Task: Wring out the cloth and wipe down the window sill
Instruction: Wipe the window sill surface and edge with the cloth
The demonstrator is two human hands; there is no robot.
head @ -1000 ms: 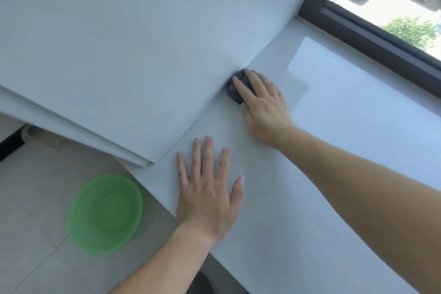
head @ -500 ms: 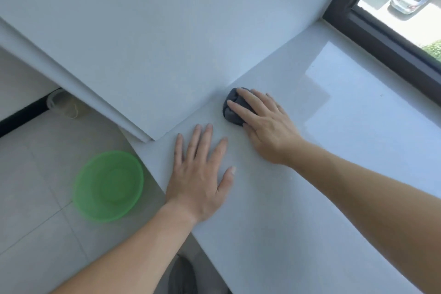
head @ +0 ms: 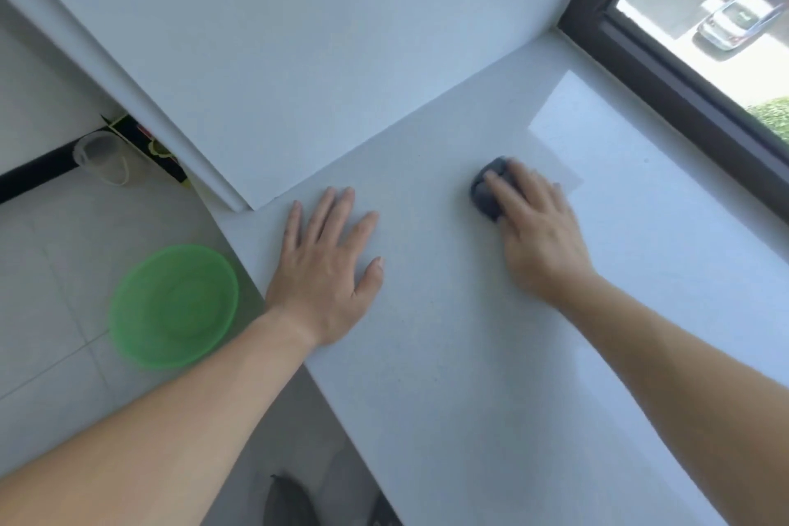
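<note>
A dark grey cloth (head: 486, 192), bunched into a small wad, lies on the pale grey window sill (head: 491, 346). My right hand (head: 538, 235) presses down on the cloth with straight fingers, which cover most of it. My left hand (head: 324, 265) rests flat on the sill near its left front corner, fingers spread, holding nothing. The two hands are well apart.
A white side wall (head: 320, 56) meets the sill at the left. The dark window frame (head: 666, 68) runs along the far right edge. On the tiled floor to the left sit a green basin (head: 173, 307) and a clear plastic cup (head: 96, 149).
My right hand has slid the cloth away from the wall corner, to the right along the sill. My left hand stays flat on the sill.
</note>
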